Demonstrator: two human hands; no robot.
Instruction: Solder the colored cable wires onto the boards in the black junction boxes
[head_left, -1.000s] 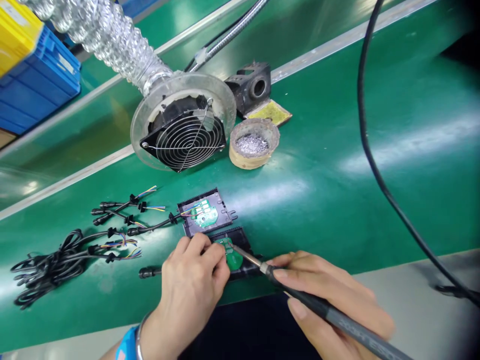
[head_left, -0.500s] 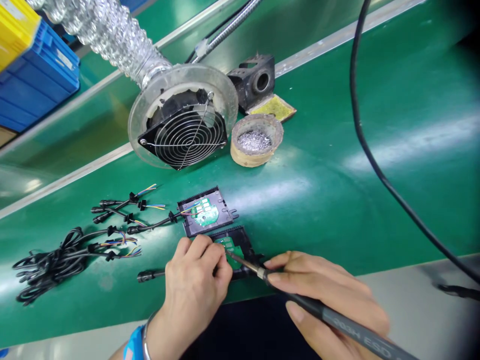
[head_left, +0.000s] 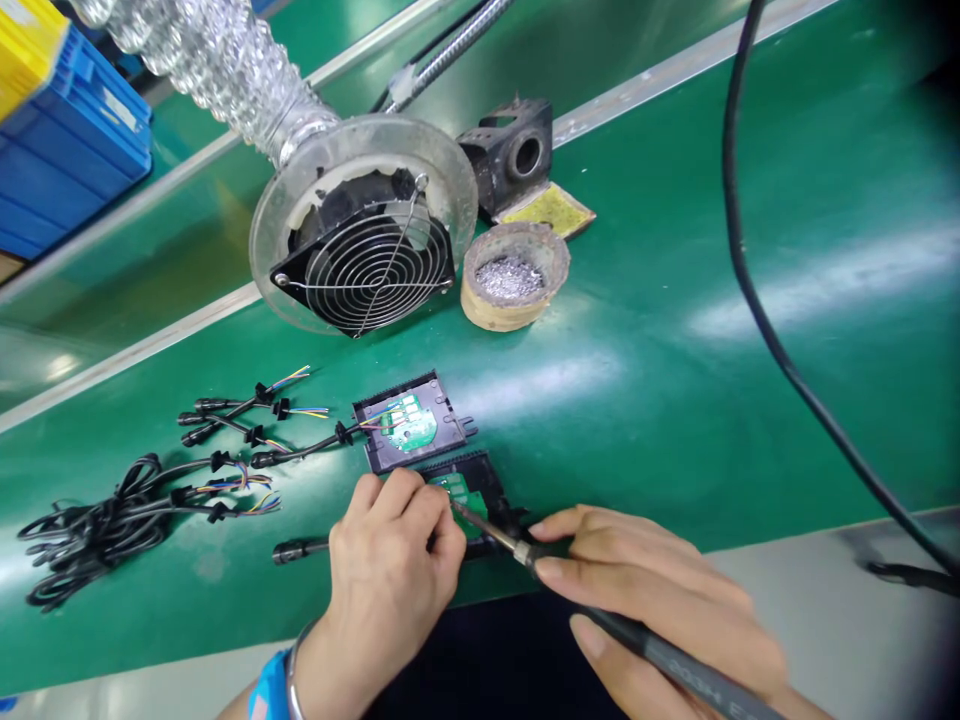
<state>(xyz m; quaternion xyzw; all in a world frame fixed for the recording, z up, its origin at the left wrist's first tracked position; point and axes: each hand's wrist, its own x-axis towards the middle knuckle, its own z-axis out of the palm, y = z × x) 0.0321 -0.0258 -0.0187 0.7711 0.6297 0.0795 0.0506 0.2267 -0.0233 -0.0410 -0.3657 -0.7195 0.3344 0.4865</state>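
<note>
The small green circuit board point(head_left: 466, 493) sits in its black plastic housing point(head_left: 491, 478) on the green tabletop point(head_left: 675, 400), just in front of me. My left hand point(head_left: 394, 555) pinches closed at the board's near edge, fingers together. My right hand point(head_left: 660, 590) is clamped on the soldering iron point(head_left: 600, 620), its tip touching the board. A second housing point(head_left: 412, 422) lies just behind, wire harnesses point(head_left: 150, 490) to the left, the extraction fan point(head_left: 367, 262) beyond.

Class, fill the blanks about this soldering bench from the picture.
1. The right hand holds a soldering ____.
2. Its tip meets the green board beside the ____ hand's fingers.
3. The round pot of solder scraps sits right of the extraction ____.
4. The bench mat is ____.

Missing words: iron; left; fan; green
</note>
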